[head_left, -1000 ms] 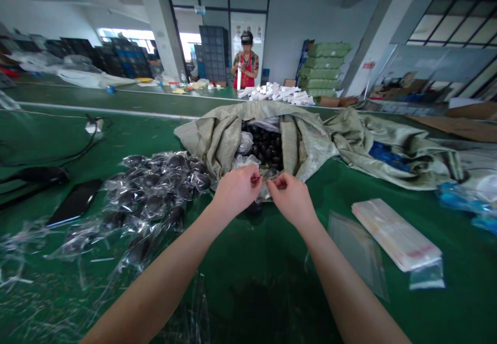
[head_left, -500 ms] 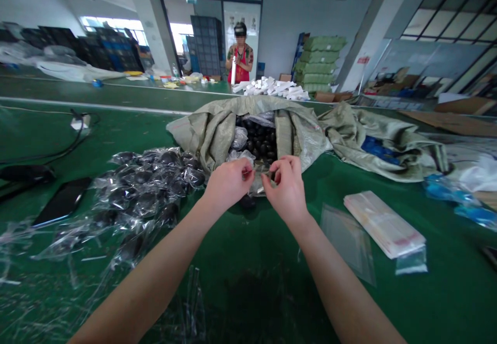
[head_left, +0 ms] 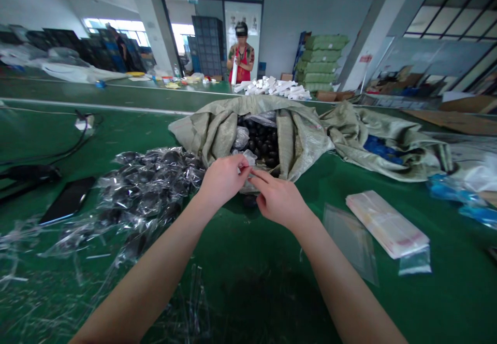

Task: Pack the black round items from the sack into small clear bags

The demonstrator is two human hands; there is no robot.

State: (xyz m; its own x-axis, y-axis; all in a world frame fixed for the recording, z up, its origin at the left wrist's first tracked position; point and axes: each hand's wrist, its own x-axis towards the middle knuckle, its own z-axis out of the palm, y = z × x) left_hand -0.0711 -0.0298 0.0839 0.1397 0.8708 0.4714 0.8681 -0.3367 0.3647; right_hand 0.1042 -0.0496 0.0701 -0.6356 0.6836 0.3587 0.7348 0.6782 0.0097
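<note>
At the middle of the green desk (head_left: 248,292), just in front of an open woven sack (head_left: 217,126), I am holding both hands close together. My left hand (head_left: 223,181) is pinching the crumpled top of a small clear plastic bag (head_left: 248,158), with its fingers curled tight around the film. My right hand (head_left: 277,199) is reaching across with its fingers stretched out and nearly flat, their tips touching the same bag; I cannot tell whether they are gripping it. A dark rounded piece (head_left: 250,200) is showing just below the hands, in their shadow. The sack is lying open towards me, full of loose black rounded pieces (head_left: 264,144). To the left, a heap of bagged black pieces (head_left: 151,188) is lying beside the sack, with a dark phone (head_left: 68,199) further left. To the right, a stack of flat clear bags (head_left: 386,225) is resting on the desk, with a single clear bag (head_left: 351,240) beside it. Far behind, a person in a red apron (head_left: 241,56) is standing near a pile of white pieces (head_left: 275,87).
</note>
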